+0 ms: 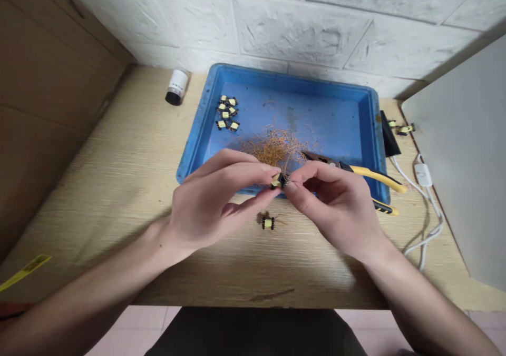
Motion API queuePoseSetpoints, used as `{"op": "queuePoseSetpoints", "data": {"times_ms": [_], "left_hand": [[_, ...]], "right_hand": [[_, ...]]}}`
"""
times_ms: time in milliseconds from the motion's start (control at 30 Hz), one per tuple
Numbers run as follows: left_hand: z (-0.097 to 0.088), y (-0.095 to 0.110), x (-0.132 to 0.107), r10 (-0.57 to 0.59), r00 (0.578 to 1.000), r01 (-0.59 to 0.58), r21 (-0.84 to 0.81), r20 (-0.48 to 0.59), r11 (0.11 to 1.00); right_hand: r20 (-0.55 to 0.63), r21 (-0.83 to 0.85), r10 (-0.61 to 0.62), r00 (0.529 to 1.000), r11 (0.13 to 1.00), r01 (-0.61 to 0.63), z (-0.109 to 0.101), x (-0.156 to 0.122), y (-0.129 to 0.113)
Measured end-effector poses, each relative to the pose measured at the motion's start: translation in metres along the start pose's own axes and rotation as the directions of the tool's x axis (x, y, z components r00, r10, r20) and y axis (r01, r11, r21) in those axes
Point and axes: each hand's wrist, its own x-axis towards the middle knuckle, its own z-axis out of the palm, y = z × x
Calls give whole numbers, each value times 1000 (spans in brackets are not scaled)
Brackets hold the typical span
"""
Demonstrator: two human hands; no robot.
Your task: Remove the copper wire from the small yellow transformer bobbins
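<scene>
From where I stand there are two hands, the left hand (pixel 209 200) and the right hand (pixel 336 203), pinching one coil bobbin (pixel 279 181). Seven more coil bobbins (pixel 225 115) sit in one blue tray (pixel 292 79). One lone bobbin (pixel 268 223) lies on the wooden table (pixel 95 198), two far bobbins (pixel 405 129) beyond the tray. There's one pair of yellow-handled pliers (pixel 375 176), one white bottle (pixel 177 86), one tangle of copper wire (pixel 274 148).

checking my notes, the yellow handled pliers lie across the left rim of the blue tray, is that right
Not quite: the yellow-handled pliers lie across the right rim of the blue plastic tray, not the left, as the head view shows.
</scene>
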Motion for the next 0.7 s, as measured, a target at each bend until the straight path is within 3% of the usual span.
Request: {"op": "queuePoseSetpoints", "data": {"times_ms": [133,267,500,600,700], "left_hand": [[-1,2,7,151,988,-149,141,-3,979],[1,3,8,154,988,-147,205,-19,968],[1,1,10,164,986,-164,124,12,979],[1,3,11,114,993,-115,71,22,991],[1,8,10,-20,1000,19,4,21,1000]], "right_hand": [[-62,-110,-19,998,994,12,1,-1,-3],[-99,-269,-75,992,962,45,4,-3,-4],[-45,-370,-82,996,927,59,-2,-3,-6],[-2,-361,-66,998,931,61,-6,-1,-9],[17,-343,-66,998,937,68,-11,0,-13]]}}
